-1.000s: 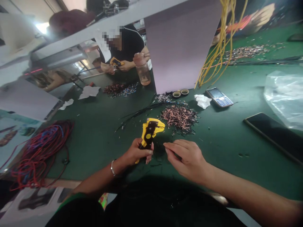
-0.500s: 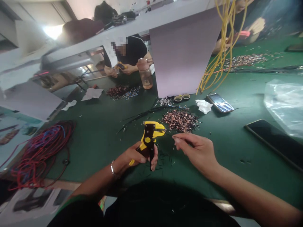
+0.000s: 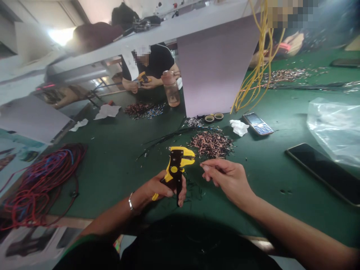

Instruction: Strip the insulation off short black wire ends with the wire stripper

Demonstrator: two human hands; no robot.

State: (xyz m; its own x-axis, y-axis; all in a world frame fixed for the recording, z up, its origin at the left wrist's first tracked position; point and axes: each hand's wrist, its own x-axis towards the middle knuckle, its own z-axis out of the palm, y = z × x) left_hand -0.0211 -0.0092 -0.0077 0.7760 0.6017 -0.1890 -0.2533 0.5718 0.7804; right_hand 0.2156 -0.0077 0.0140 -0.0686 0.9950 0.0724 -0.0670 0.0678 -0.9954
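Note:
My left hand [image 3: 161,187] is wrapped round the grips of a yellow and black wire stripper [image 3: 176,168], held upright with its jaws pointing right. Just right of those jaws, my right hand [image 3: 226,174] is closed in a pinch on a thin dark wire; the fingers cover most of it, and its end shows faintly at the fingertips. A small gap separates the fingertips from the jaws. Behind them lies a pile of short wires with copper-coloured ends [image 3: 212,144]. Several long black wires [image 3: 165,137] stretch across the table left of the pile.
Right of the pile are crumpled tissue [image 3: 239,127], a keypad phone [image 3: 258,124], a smartphone [image 3: 323,172] and a clear plastic bag [image 3: 334,127]. Red and blue cable [image 3: 47,183] lies coiled at left. Yellow wires [image 3: 254,78] hang beside a panel [image 3: 210,75]. Co-workers sit opposite.
My right hand has drawn slightly away from the stripper's jaws. The wire that reached from its fingers to the jaws no longer spans the gap. The view has shifted a little.

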